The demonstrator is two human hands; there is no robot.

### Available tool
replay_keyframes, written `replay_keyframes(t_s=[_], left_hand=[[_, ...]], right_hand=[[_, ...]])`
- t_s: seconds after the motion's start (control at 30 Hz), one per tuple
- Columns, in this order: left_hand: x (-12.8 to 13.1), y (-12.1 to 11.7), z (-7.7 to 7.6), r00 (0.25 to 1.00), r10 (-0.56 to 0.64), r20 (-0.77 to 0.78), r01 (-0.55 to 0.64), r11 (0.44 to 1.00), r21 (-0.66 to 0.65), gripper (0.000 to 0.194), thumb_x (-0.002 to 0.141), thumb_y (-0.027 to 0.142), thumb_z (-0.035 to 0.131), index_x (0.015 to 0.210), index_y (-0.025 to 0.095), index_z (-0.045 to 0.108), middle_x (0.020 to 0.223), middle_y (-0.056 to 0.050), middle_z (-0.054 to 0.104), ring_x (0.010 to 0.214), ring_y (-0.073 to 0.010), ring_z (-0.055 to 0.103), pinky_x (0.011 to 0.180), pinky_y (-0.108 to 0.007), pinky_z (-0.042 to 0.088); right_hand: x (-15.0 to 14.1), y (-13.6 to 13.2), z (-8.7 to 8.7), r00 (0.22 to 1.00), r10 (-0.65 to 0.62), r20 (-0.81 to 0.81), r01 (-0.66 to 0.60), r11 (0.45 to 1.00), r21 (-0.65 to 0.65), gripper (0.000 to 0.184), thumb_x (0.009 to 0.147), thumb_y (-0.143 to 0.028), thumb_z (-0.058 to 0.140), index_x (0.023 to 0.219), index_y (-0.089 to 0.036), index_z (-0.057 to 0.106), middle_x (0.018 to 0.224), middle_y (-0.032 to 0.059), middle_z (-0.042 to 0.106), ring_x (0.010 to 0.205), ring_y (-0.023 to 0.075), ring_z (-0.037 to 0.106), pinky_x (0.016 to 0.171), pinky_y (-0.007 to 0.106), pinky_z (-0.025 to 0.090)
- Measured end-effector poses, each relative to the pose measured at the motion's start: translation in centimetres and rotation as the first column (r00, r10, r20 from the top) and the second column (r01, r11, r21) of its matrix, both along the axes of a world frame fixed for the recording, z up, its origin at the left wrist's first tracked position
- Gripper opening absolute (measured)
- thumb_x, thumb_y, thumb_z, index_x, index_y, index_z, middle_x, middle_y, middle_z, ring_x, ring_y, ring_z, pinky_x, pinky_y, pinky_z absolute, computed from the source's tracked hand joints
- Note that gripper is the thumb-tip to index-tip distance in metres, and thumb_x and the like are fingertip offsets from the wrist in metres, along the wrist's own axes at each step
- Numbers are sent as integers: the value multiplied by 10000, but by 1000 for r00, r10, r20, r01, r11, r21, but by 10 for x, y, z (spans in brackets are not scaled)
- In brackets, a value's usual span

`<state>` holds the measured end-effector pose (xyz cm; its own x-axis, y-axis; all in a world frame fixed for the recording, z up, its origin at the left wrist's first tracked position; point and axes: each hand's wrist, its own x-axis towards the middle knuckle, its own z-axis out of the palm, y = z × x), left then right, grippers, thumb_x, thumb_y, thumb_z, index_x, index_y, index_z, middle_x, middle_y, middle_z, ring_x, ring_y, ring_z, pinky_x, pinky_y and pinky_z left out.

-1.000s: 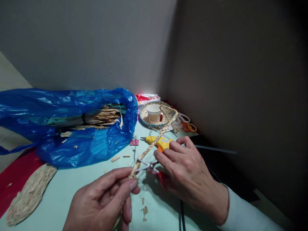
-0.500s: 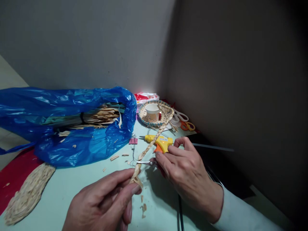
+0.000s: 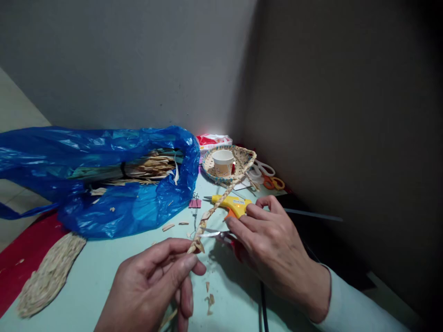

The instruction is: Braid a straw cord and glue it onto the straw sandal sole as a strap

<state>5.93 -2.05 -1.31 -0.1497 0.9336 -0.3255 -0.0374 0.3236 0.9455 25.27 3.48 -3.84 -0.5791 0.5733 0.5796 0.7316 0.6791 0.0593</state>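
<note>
A thin braided straw cord [image 3: 212,211] runs from the small woven basket towards me. My left hand [image 3: 155,281] pinches the cord's near part between thumb and forefinger, where a loose bit of straw sticks out. In my right hand [image 3: 270,240] is a pair of small red-handled scissors [image 3: 238,249]. Their metal blades reach left to the braid just beyond my left fingertips; whether they touch it I cannot tell. Past my right fingers lies a yellow hot glue gun [image 3: 235,204] with an orange trigger.
A blue plastic bag [image 3: 138,219] with a bundle of dry straw [image 3: 152,167] lies at left. The woven basket [image 3: 209,173] holds a paper cup [image 3: 223,163]. Orange-handled scissors [image 3: 273,182], a pink binder clip [image 3: 195,203], a coiled braid [image 3: 51,276] and straw scraps [image 3: 209,302] lie around.
The view has shifted slightly, moving things a little right. My left grip on the cord has shifted slightly, and more of the red scissor handles shows under my right hand.
</note>
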Motion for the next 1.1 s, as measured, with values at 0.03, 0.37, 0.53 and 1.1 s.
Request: replay_keyframes(t_s=[0.03, 0.37, 0.53, 1.1], left_hand=[[0, 0, 1, 1000, -2, 9, 2, 1000, 4, 381, 601, 511, 850, 723, 166, 743, 430, -1, 679, 286, -87, 513, 297, -150, 411], [-6, 0, 3, 998, -69, 3, 69, 997, -22, 374, 662, 537, 808, 737, 176, 750, 378, 8, 629, 275, -89, 496, 283, -145, 397], [-5, 1, 4, 1000, -19, -1, 19, 1000, -14, 390, 615, 538, 839, 751, 185, 743, 380, 23, 639, 241, -98, 499, 251, -156, 403], [-2, 0, -1, 1000, -12, -16, 11, 999, -47, 414, 611, 521, 843, 806, 172, 735, 379, 19, 633, 241, -106, 487, 226, -163, 393]], right_hand=[[-1, 0, -1, 1000, -6, 17, 6, 1000, 13, 156, 878, -114, 582, 730, -163, 575, 602, -14, 561, 650, 177, 460, 745, 381, 283], [-2, 2, 2, 998, -37, 57, 32, 995, 97, 179, 924, -134, 524, 783, -141, 635, 639, 14, 566, 689, 196, 462, 741, 400, 290], [-1, 3, 2, 996, -53, 71, 45, 992, 118, 176, 930, -128, 526, 802, -142, 646, 648, 17, 574, 683, 202, 448, 732, 407, 294], [-6, -1, 4, 999, -25, 36, 20, 992, 122, 260, 958, -91, 494, 763, -123, 662, 608, 12, 565, 648, 184, 453, 726, 396, 302]])
